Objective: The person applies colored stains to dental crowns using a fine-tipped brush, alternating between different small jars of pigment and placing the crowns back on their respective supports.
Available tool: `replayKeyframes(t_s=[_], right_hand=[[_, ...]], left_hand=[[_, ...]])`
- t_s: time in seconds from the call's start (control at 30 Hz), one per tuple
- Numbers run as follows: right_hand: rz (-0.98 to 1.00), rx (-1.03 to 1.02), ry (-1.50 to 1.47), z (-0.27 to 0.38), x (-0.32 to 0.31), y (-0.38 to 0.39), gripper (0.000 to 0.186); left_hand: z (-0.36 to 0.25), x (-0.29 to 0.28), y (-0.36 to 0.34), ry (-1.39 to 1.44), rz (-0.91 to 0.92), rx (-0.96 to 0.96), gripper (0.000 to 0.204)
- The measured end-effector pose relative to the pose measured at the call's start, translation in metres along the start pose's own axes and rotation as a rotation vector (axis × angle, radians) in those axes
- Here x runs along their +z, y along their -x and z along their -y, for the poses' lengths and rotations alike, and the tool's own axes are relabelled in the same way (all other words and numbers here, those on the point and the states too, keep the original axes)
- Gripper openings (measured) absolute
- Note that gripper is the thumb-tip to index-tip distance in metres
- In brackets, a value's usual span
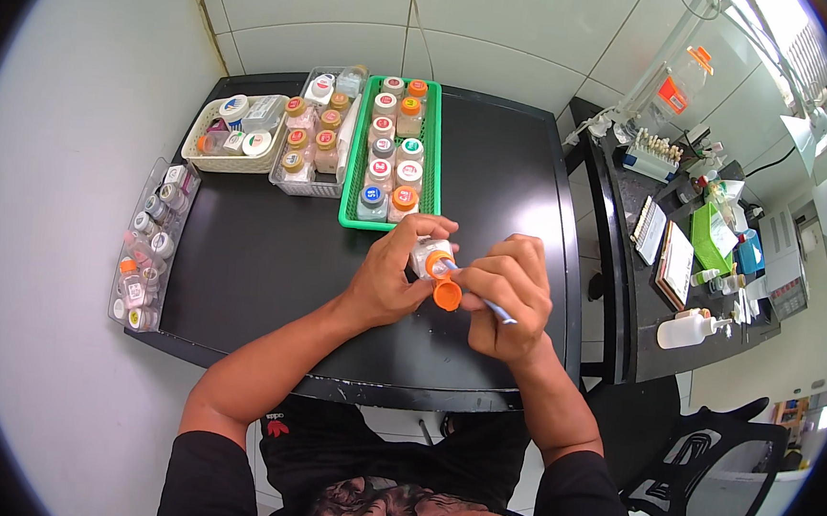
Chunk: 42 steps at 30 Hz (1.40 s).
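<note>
My left hand (398, 276) grips a small white-bodied bottle (427, 249) with an orange neck, tilted at the middle of the black desk. An orange cap (447, 297) sits open just below the neck, close to my left thumb; whether it is attached I cannot tell. My right hand (512, 294) pinches a slim light-blue tool (499, 311), whose far end is at the bottle's mouth. A green tray (348, 201) of several jars with white, orange, blue and green lids stands just beyond my hands.
Clear basket (292, 186) of jars, cream basket (205, 164) and clear container (120, 276) line the back and left. Black desk (251, 247) meets tiled wall (487, 23). A cluttered side table (633, 340) with pump bottle (682, 331) and mesh chair (725, 472) are at right.
</note>
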State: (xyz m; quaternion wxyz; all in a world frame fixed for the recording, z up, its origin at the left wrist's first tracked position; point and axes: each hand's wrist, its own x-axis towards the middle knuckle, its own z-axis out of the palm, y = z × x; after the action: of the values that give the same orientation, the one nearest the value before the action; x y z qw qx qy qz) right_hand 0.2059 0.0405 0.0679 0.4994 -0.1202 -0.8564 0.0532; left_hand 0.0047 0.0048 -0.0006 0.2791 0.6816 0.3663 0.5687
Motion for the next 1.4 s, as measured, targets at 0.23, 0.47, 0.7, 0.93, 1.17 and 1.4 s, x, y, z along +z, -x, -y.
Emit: replayKeyframes(t_s=[0.23, 0.47, 0.7, 0.93, 1.17, 1.4], right_hand=[[0.075, 0.036, 0.008, -0.001, 0.002, 0.0, 0.019], [0.035, 0.044, -0.025, -0.001, -0.001, 0.001, 0.017], [0.064, 0.055, -0.04, -0.001, -0.005, 0.001, 0.018], [0.076, 0.027, 0.018, 0.003, -0.002, -0.002, 0.02], [0.006, 0.003, 0.079, 0.003, 0.0, 0.004, 0.019], [0.052, 0.028, -0.002, 0.002, -0.004, 0.003, 0.018]], left_hand=[[-0.003, -0.002, 0.0, -0.088, -0.041, -0.069, 0.048], [-0.005, -0.003, -0.003, -0.295, 0.002, 0.141, 0.058], [-0.003, 0.0, -0.003, -0.165, -0.009, 0.089, 0.061], [-0.004, 0.001, 0.001, -0.163, -0.027, -0.027, 0.054], [-0.008, 0.004, 0.004, -0.151, -0.026, -0.161, 0.054], [-0.011, -0.001, -0.001, -0.197, 0.012, 0.042, 0.064]])
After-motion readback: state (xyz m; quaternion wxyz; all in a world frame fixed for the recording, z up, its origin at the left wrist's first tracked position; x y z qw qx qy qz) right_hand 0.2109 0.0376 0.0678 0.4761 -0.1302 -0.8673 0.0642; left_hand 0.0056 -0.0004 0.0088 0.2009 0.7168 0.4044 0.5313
